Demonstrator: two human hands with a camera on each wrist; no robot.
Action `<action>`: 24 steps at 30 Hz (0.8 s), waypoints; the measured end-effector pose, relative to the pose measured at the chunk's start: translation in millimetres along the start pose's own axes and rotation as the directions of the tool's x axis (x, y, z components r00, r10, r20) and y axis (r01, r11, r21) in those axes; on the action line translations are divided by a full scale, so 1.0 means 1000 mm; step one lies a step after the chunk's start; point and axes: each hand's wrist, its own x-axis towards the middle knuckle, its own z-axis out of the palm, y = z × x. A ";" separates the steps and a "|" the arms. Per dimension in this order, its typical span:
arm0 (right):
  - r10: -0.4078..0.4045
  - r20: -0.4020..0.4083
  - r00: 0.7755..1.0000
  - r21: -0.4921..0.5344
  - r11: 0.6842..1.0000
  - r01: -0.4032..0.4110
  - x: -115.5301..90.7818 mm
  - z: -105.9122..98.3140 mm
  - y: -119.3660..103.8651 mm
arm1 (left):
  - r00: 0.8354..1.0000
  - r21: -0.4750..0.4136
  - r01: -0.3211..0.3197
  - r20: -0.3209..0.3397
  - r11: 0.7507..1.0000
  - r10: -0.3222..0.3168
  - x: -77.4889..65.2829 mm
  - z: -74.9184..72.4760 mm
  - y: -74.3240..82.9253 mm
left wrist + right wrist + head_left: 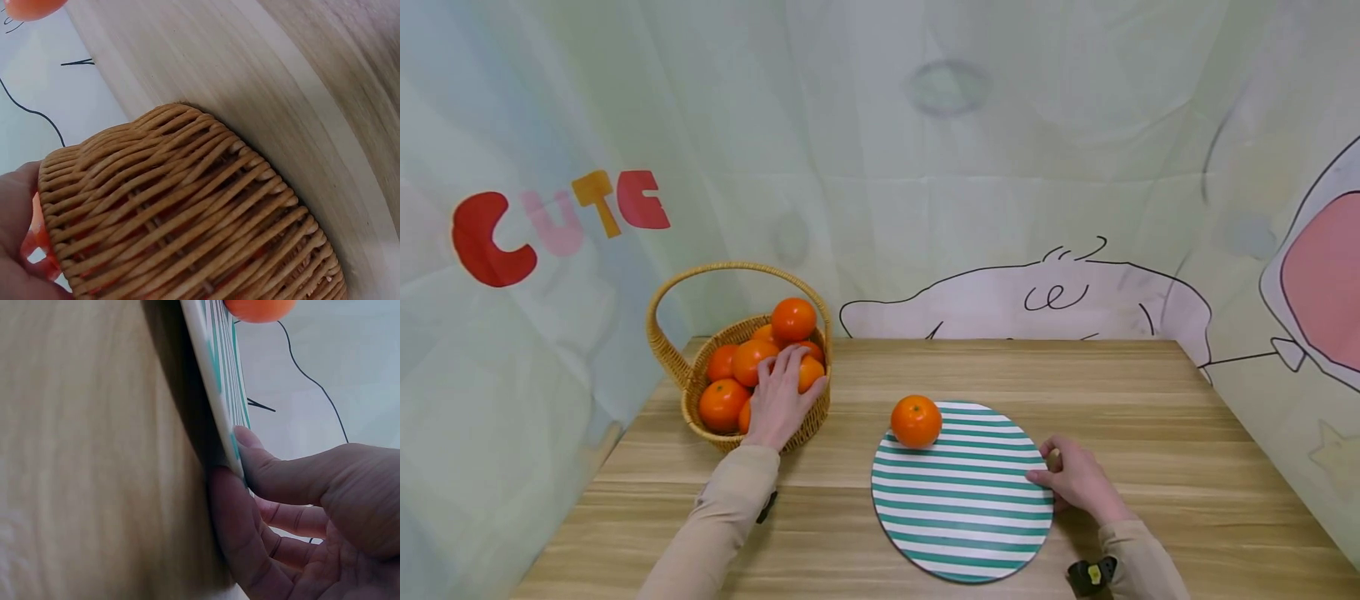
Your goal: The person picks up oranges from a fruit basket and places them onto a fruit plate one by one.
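Observation:
My left hand (777, 403) reaches over the near right rim of a wicker basket (688, 408) heaped with oranges. Its fingers and thumb curl over an orange (809, 374) inside, partly hidden by the hand. Close up in the left wrist view, the woven basket wall (187, 206) hides most of the fruit. With thumb on top and a finger underneath, my right hand (1078, 479) pinches the right edge of a round green-and-white striped placemat (962, 508). A single orange (916, 422) sits near the placemat's back left edge.
An arched handle (737, 267) rises over the basket. The wooden table (1120, 383) runs back to a printed cloth backdrop (880, 167) with cartoon drawings, which also hangs along both sides. A black wrist device (1092, 575) shows below the right hand.

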 end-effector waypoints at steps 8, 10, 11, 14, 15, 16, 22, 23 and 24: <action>0.001 0.004 1.000 -0.005 1.000 -0.001 0.000 0.001 0.001 | 0.997 0.038 -0.062 -0.038 0.997 0.064 -0.003 0.002 -0.003; 0.005 0.005 1.000 0.001 1.000 -0.005 -0.001 0.001 0.001 | 0.995 0.046 -0.082 -0.054 0.996 0.084 -0.004 0.003 -0.003; 0.009 0.006 1.000 0.005 1.000 -0.009 0.000 0.001 0.001 | 0.994 0.050 -0.092 -0.061 0.994 0.095 -0.004 0.003 -0.004; 0.014 0.007 1.000 0.007 1.000 -0.014 0.000 0.001 0.001 | 0.987 0.061 -0.125 -0.091 0.990 0.130 -0.005 0.003 -0.005; 0.017 0.007 1.000 0.010 1.000 -0.017 0.000 0.001 0.001 | 0.985 0.064 -0.135 -0.102 0.989 0.141 -0.005 0.003 -0.005; 0.016 0.008 1.000 0.009 1.000 -0.016 0.000 0.001 0.001 | 0.983 0.068 -0.142 -0.111 0.988 0.149 -0.005 0.002 -0.006; 0.014 0.011 1.000 0.006 1.000 -0.014 0.001 0.001 0.001 | 0.966 0.093 -0.185 -0.164 0.978 0.198 -0.007 0.003 -0.008; 0.013 0.011 1.000 0.005 1.000 -0.013 0.001 0.001 0.001 | 0.965 0.097 -0.188 -0.169 0.977 0.202 -0.008 0.003 -0.008; 0.012 0.010 1.000 0.002 1.000 -0.012 0.001 0.000 0.001 | 0.963 0.100 -0.190 -0.172 0.977 0.205 -0.008 0.002 -0.008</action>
